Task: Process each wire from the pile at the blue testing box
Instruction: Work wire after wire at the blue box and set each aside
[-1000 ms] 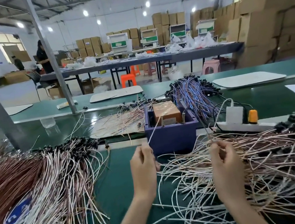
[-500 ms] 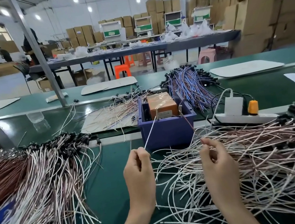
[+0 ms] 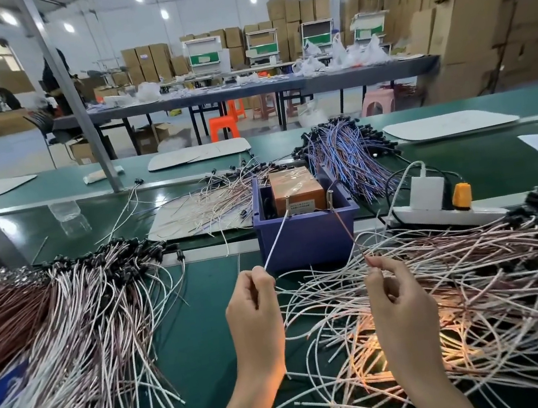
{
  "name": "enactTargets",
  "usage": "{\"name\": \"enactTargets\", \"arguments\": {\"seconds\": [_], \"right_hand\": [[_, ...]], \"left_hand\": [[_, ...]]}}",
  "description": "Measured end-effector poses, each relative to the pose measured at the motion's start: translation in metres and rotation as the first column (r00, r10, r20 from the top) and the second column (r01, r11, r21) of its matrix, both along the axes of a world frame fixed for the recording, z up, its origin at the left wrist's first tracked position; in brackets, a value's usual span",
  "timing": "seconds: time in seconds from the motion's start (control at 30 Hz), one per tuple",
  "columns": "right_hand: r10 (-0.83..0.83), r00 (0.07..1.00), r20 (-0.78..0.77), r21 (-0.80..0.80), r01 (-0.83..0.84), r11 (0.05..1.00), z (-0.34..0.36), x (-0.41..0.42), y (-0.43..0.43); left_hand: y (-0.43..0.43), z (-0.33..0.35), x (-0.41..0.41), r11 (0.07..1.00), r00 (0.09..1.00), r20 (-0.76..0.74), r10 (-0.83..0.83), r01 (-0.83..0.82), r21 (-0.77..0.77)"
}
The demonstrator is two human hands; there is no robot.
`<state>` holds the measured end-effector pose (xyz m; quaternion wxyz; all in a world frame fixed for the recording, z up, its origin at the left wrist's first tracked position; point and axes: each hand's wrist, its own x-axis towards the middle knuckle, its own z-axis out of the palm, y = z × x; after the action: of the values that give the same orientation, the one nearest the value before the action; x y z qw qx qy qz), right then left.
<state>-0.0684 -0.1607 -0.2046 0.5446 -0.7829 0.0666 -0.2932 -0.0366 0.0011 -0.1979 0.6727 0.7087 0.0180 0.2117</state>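
L hand [image 3: 255, 313] pinches a thin white wire end [image 3: 275, 237], R hand [image 3: 399, 303] a pinkish-brown wire end [image 3: 344, 224], tips angled onto metal pins [image 3: 286, 198] in the blue plastic testing box [image 3: 306, 236], prob for contact. Tangled wire pile [image 3: 478, 278] lies under R hand.

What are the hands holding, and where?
Left hand pinches a white wire, right hand a brownish wire, each near the end reaching the blue box.

The open-topped blue box [image 3: 306, 236] stands upright on the green desk [image 3: 207, 316], a taut white wire [image 3: 275, 237] slanting up to its left pin and a brown wire [image 3: 344, 224] seemingly to its right pin, the loose tangled pile [image 3: 461, 280] of white and brown wires just to its right.
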Motion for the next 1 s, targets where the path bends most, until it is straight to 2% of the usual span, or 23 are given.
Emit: {"name": "enactTargets", "arguments": {"seconds": [0.6, 0.77, 0.9, 1.0], "right_hand": [[0.004, 1.0, 0.018, 0.019, -0.004, 1.0, -0.003, 0.0, 0.0], [-0.002, 1.0, 0.016, 0.013, 0.002, 1.0, 0.004, -0.009, 0.001], [-0.009, 0.99, 0.141, -0.196, 0.037, 0.98, 0.029, -0.022, -0.008], [-0.055, 0.96, 0.275, -0.465, 0.183, 0.866, 0.059, -0.022, -0.034]], "left_hand": [[0.0, 0.003, -0.002, 1.0, 1.0, 0.008, 0.005, -0.005, 0.006], [0.001, 0.004, -0.001, 0.999, 1.0, 0.017, 0.004, -0.003, -0.041], [0.001, 0.006, -0.001, 0.994, 0.998, 0.053, 0.021, -0.015, -0.106], [0.001, 0.005, 0.0, 0.993, 1.0, 0.023, 0.002, 0.001, -0.12]]}}
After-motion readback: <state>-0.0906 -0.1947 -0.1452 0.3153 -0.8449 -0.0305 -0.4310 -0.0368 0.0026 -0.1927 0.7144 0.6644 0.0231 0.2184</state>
